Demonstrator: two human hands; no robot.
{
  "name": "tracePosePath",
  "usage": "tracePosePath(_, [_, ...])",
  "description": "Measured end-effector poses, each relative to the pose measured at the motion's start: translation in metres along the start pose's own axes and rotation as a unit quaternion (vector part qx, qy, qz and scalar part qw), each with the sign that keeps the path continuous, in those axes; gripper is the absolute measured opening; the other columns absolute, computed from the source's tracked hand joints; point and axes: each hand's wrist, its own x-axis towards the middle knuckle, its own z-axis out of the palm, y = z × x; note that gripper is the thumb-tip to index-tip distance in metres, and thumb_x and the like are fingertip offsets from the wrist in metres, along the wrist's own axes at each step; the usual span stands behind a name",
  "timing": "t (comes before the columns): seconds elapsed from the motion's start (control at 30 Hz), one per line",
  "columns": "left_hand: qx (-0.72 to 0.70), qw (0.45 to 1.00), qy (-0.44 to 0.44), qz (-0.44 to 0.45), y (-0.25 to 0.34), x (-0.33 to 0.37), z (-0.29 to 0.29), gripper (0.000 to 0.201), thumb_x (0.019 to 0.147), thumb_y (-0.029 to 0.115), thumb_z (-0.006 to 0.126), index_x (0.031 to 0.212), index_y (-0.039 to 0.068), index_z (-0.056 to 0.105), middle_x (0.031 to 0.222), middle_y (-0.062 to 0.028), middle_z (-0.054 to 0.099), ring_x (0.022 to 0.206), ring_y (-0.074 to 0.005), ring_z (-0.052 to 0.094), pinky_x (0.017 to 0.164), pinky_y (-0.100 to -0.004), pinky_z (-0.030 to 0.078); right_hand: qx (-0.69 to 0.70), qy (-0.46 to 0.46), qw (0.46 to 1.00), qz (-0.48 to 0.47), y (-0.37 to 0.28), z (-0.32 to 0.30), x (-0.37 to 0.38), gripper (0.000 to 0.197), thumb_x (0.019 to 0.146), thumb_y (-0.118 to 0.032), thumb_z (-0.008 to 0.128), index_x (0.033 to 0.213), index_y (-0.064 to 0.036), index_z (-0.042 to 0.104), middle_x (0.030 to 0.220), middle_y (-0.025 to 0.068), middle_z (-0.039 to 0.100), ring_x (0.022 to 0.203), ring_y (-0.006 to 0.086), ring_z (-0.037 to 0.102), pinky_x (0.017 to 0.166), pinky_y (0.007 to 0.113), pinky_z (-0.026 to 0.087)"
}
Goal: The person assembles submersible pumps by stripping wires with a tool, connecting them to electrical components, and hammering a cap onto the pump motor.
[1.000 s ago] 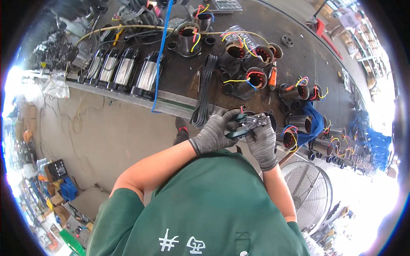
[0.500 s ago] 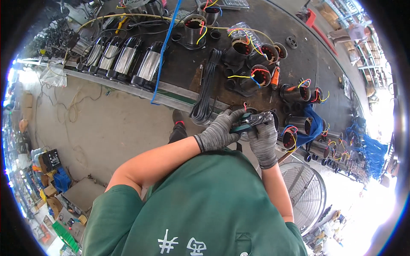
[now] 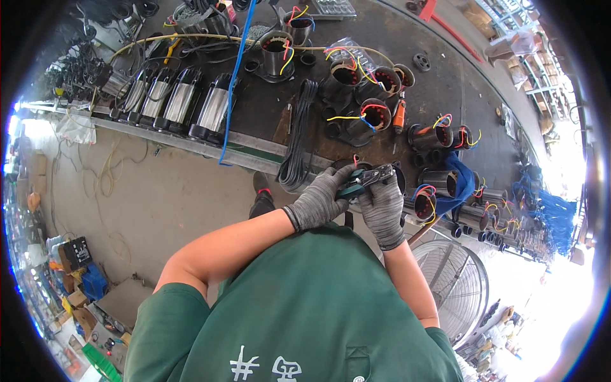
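My left hand [image 3: 318, 198], in a grey knit glove, is closed around the dark green handles of wire-stripper pliers [image 3: 368, 181] at the bench's near edge. Their metal head points right, over my right hand [image 3: 386, 215], also gloved. The right fingers are curled up against that head; whatever they pinch is hidden. Just beyond the tool, a red wire end [image 3: 356, 159] sticks up from a dark round housing, mostly covered by my hands. A bundle of black cable [image 3: 299, 143] hangs over the edge left of my left hand.
Steel motor housings [image 3: 372, 118] with coloured leads stand beyond my hands, beside an orange-handled screwdriver [image 3: 399, 118]. More housings lie right, near a blue cloth [image 3: 459, 184]. Finished-looking steel cylinders [image 3: 213, 108] line the left edge. A blue hose [image 3: 237, 83] crosses the bench; a fan [image 3: 449, 280] stands lower right.
The whole view has shifted slightly, so bench things sit a little farther left. My hands keep nearly the same grip on the pliers. A person at the far right is now partly out of sight.
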Motion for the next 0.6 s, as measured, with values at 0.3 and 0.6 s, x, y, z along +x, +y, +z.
tracePosePath(0.3, [0.180, 0.983, 0.023, -0.012, 0.010, -0.001, -0.001, 0.061, 0.087, 0.012, 0.074, 0.145, 0.008, 0.055, 0.116, -0.0255, 0.068, 0.108, -0.0469, 0.068, 0.092, -0.0533, 0.056, -0.018, 0.012, 1.000, 0.021, -0.014, 0.004, -0.001, 0.036, 0.081, -0.012, 0.073, 0.116, -0.0073, 0.073, 0.120, 0.0238, 0.067, 0.107, 0.0458, 0.065, 0.092, 0.051, 0.056])
tracePosePath(0.6, [0.150, 0.987, -0.006, -0.056, 0.013, 0.013, -0.017, 0.038, 0.085, 0.011, 0.079, 0.121, 0.007, 0.066, 0.102, -0.0199, 0.077, 0.098, -0.0382, 0.076, 0.086, -0.0459, 0.059, -0.047, -0.002, 0.998, 0.044, -0.027, 0.003, 0.009, 0.033, 0.083, -0.013, 0.074, 0.116, -0.0065, 0.074, 0.118, 0.0225, 0.066, 0.102, 0.0439, 0.066, 0.087, 0.050, 0.056])
